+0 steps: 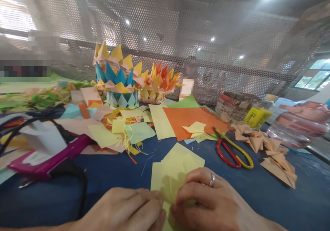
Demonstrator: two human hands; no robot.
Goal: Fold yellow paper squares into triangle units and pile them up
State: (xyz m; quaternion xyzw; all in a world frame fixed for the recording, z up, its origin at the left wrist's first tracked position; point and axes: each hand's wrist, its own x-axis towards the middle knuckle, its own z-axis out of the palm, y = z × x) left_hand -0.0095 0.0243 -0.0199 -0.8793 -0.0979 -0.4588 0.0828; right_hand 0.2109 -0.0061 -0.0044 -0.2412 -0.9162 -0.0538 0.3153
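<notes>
Pale yellow paper (170, 172) lies on the dark blue table in front of me, with a crease down its middle and a pointed top corner over a straight-edged piece. My left hand (129, 208) is closed, its curled fingers on the paper's lower left side. From the right, my right hand (206, 198), with a ring on one finger, has its fingers pinched together on the paper. The fingertips and the paper's lower part are partly hidden. Beyond the right hand lie scissors (230, 155) with one red and one yellow handle, their blades pointing away.
A magenta glue gun (48, 157) with a black cord lies at left. Paper scraps (103, 134) and an orange sheet (190, 117) spread across the middle. Folded paper crowns (116, 76) stand behind. At right are folded peach pieces (279, 169), a yellow-labelled bottle (260, 112) and a pink jug (299, 124).
</notes>
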